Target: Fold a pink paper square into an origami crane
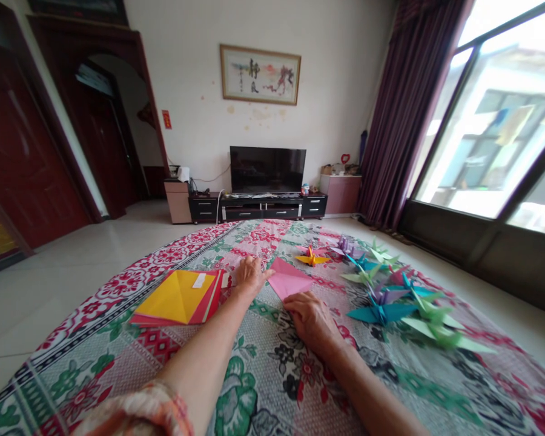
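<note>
Hands, two, ours, bare, both on the pink sheet [293,280]. Entry one, left hand [251,272]: open, palm down, fingers spread, tips on the sheet's left corner. Entry two, right hand [309,316]: knuckles up, fingers bent onto the near corner; we cannot tell whether they pinch it or only press. Pinned at two corners like this, we judge, the sheet lies flat and cannot slide.

Pink sheet: a folded, kite-like shape, middle of the surface [263,387], between our hands.

Stack [179,298]: yellow paper on top, red beneath, toward the left edge, just beside our left hand. We judge it is kept within that hand's reach.

Cranes [381,312]: folded paper in teal, green, purple and pink, plus one orange crane [312,259], set toward the right edge and far side, apart from the sheet. The placing keeps them clear of our arms.

Surface: covered edge to edge in a red-and-green floral print.
</note>
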`<state>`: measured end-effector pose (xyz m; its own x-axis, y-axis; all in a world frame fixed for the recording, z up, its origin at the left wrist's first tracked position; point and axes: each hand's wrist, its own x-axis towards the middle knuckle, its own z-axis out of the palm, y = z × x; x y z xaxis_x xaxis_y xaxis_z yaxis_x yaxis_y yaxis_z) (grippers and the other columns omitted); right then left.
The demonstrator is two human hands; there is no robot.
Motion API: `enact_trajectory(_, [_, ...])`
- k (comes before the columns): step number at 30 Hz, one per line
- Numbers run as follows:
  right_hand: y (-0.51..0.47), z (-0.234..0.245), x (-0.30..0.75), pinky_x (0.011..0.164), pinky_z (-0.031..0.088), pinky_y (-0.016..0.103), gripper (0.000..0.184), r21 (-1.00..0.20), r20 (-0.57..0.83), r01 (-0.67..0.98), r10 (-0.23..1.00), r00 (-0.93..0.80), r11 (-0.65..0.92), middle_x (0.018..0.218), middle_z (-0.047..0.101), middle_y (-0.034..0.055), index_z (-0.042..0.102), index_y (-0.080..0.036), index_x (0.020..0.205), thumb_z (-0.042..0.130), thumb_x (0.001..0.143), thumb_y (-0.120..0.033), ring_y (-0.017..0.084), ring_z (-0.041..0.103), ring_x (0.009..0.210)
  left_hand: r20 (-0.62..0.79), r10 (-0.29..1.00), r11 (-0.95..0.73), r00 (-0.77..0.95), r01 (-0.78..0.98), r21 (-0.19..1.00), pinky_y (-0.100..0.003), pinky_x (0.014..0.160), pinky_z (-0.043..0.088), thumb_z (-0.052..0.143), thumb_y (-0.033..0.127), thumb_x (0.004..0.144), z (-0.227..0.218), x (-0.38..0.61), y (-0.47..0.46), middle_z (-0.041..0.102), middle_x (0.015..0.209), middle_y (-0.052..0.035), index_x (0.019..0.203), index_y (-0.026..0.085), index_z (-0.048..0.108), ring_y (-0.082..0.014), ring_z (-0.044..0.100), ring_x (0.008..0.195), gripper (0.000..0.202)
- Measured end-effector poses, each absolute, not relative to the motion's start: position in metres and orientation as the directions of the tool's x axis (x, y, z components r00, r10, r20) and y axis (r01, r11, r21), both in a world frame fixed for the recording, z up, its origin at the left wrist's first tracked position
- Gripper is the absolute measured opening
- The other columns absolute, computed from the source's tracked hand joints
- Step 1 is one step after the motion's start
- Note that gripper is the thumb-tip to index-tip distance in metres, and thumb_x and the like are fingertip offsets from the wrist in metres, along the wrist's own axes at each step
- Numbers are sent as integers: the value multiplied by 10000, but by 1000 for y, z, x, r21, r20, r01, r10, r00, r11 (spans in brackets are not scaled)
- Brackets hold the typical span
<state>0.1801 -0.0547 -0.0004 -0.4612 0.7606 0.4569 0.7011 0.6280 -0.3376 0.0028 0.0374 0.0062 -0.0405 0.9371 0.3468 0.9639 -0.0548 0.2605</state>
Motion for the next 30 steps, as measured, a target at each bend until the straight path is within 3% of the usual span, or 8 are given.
enact_trajectory(6, [-55, 0, 179, 838, 394, 278, 276, -314, 474, 715, 756, -451, 624, 952, 665, 20, 681, -235, 881, 451, 785, -116, 150, 552, 882, 334, 935, 23, -118, 961, 274, -303, 750, 416, 471, 426, 805, 9, 5, 40, 569, 1025, -119, 1040, 194, 575, -224, 540, 929, 346])
enact_trajectory(10, [-56, 0, 178, 836, 391, 275, 271, -317, 468, 719, 761, -449, 618, 943, 663, 18, 676, -235, 865, 441, 793, -121, 151, 551, 880, 426, 890, 5, -163, 938, 347, -271, 743, 408, 359, 302, 863, 12, 9, 31, 597, 954, -84, 1033, 210, 582, -178, 558, 866, 295])
enact_trajectory(15, [-50, 1, 178, 872, 379, 281, 309, -350, 516, 725, 768, -379, 593, 1009, 631, 30, 653, -219, 892, 408, 765, -79, 158, 535, 938, 452, 889, -229, 76, 928, 293, -278, 769, 406, 421, 302, 827, 7, 21, 5, 587, 871, -59, 857, 224, 644, -179, 543, 847, 238])
enact_trajectory(18, [-40, 2, 183, 933, 339, 351, 358, -353, 577, 848, 806, -136, 396, 1197, 530, 68, 607, -192, 998, 404, 732, -67, 211, 454, 1091, 457, 861, -358, 224, 905, 230, -336, 876, 376, 491, 397, 786, 1, 28, -8, 583, 903, -74, 865, 214, 653, -218, 510, 941, 256])
enact_trajectory(22, [-27, 3, 195, 902, 351, 388, 352, -377, 481, 908, 877, 22, 184, 1212, 503, 133, 562, -161, 1065, 415, 747, -124, 254, 458, 1094, 451, 830, -466, 327, 851, 241, -330, 915, 375, 550, 369, 752, -4, 31, -12, 568, 980, -67, 940, 213, 640, -205, 506, 971, 261])
enact_trajectory(26, [-21, 3, 204, 859, 379, 366, 432, -395, 421, 906, 906, 30, 154, 1078, 566, 134, 502, -148, 1144, 413, 723, -121, 244, 521, 996, 424, 804, -562, 416, 765, 315, -293, 918, 400, 551, 306, 752, -4, 25, -8, 559, 1083, -58, 1059, 204, 605, -186, 518, 1009, 329])
enact_trajectory(30, [-22, 3, 209, 809, 419, 304, 426, -441, 437, 859, 898, -49, 261, 1056, 551, 108, 537, -150, 1075, 408, 673, -89, 193, 553, 914, 367, 812, -578, 454, 709, 404, -287, 933, 408, 529, 253, 757, 0, 17, -5, 546, 1170, -61, 1051, 187, 620, -182, 529, 1040, 314])
